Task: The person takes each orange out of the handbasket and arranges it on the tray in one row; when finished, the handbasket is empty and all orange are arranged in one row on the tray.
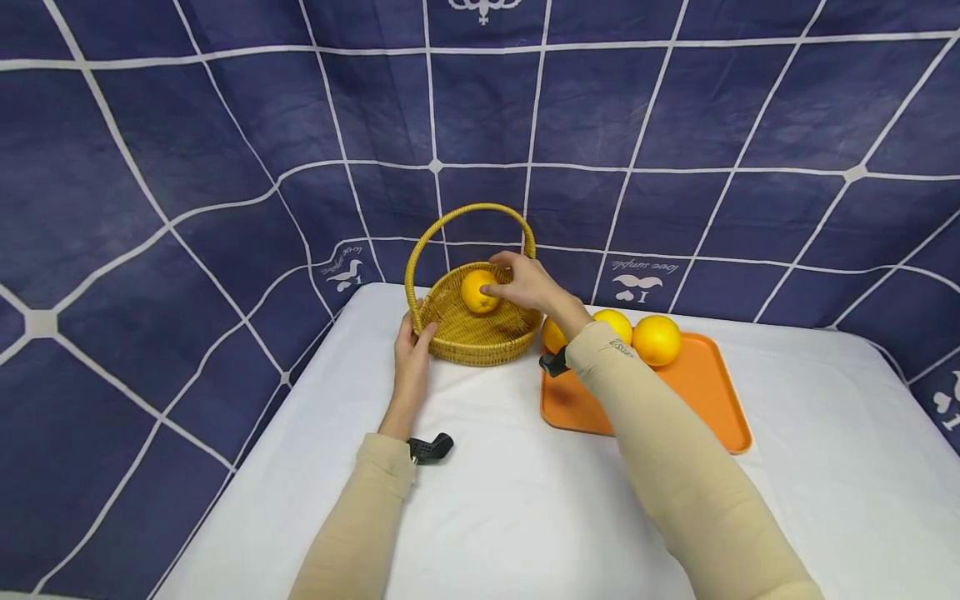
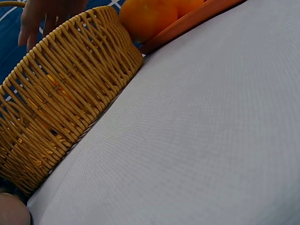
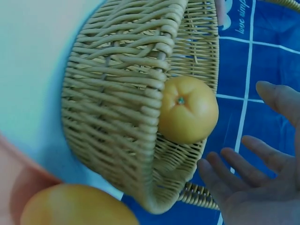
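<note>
A woven wicker basket (image 1: 480, 354) with a tall arched handle stands at the back of the table. Inside it lies an orange (image 1: 478, 292), its stem end visible in the right wrist view. My left hand (image 1: 411, 358) grips the basket's left side near the foot of the handle, with the thumb in front. Over the right part of the basket is my right hand (image 1: 528, 287). In the right wrist view that hand (image 3: 262, 183) has spread fingers, stands apart from the orange (image 3: 188, 110) and holds nothing.
Right of the basket, an orange tray (image 1: 701, 392) carries several oranges (image 1: 656, 340), partly behind my right forearm. A white cloth (image 1: 480, 500) covers the table. Blue checked fabric (image 1: 645, 108) hangs behind and at the left.
</note>
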`<state>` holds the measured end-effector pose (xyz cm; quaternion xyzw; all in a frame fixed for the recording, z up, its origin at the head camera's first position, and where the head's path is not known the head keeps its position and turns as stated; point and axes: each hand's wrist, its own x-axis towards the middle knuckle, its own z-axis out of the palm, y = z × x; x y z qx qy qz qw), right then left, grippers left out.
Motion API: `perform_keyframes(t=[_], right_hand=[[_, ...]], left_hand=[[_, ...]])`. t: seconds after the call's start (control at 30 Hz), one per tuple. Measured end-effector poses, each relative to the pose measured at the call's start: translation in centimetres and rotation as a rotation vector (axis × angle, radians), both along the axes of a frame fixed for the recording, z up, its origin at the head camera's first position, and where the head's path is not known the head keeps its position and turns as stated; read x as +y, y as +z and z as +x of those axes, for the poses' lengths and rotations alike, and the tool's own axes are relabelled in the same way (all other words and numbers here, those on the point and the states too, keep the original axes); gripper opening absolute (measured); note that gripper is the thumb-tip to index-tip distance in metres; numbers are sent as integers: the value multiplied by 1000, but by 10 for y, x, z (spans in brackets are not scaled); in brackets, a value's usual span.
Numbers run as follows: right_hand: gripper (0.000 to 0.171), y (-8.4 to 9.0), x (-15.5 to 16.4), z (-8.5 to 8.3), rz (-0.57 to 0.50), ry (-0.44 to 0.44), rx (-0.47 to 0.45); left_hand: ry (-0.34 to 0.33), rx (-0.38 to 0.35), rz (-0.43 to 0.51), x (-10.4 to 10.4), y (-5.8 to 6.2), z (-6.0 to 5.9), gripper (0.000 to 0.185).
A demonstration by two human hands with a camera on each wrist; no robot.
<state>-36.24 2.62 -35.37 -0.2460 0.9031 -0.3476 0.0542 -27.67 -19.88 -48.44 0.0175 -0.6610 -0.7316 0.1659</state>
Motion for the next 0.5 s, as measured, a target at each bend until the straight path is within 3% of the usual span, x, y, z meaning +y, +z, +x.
perform_keyframes(t=[0.23,0.5], right_hand=[[66,-2,-13,-15,3,1,-30],[70,-18,-26,-23,40,15,-113]], left_hand=[[-4,16,2,1,2,-2,55],[1,10,11,2,1,0,54]])
